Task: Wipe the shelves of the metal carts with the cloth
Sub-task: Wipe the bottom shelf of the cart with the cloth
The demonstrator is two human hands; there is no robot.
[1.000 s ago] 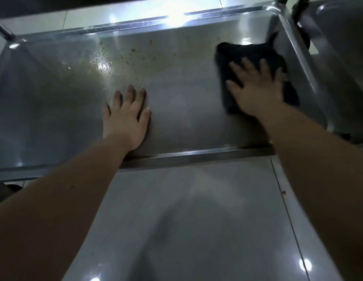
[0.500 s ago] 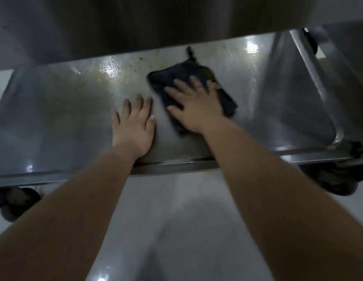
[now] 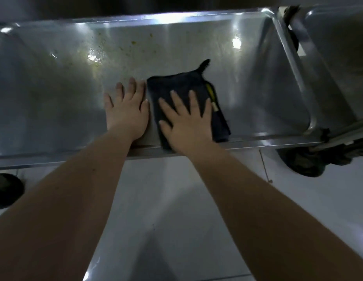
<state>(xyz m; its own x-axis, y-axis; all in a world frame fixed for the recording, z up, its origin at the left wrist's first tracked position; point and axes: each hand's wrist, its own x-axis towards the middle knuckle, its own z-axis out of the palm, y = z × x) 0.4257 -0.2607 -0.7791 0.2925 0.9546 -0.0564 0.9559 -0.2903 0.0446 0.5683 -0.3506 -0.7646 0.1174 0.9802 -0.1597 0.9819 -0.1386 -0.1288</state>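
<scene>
**A:** Where is the cloth from where you're sitting?

**B:** I see the dark cloth (image 3: 176, 86) lying flat on the metal cart's shelf (image 3: 55, 102), a little right of the middle. Its near edge reaches the shelf's front rim. A small loop (image 3: 204, 64) sticks out of its far corner, and a yellow tag (image 3: 210, 91) shows along its right edge.

**A:** And the hands?

**B:** My right hand (image 3: 186, 126) lies palm down on the cloth. Its fingers (image 3: 193, 102) are straight and spread, pressing on the cloth rather than curling round it. My left hand (image 3: 126, 114) is flat on bare metal just beside the cloth's left edge, its fingers (image 3: 133, 88) straight and close together, holding nothing. I can't tell whether its thumb touches the cloth.

**A:** What does the shelf surface look like?

**B:** It's dull steel with bright glare spots. Yellowish specks (image 3: 134, 43) are scattered over the far part, well beyond both hands, and there's a wet-looking sheen to the left of them.

**A:** Anything else around it?

**B:** A second metal cart (image 3: 338, 47) stands against the right end, with a dark caster (image 3: 304, 165) below that corner. Another wheel (image 3: 6, 189) shows under the left end. Pale floor tiles (image 3: 166, 199) run beneath my forearms.
</scene>
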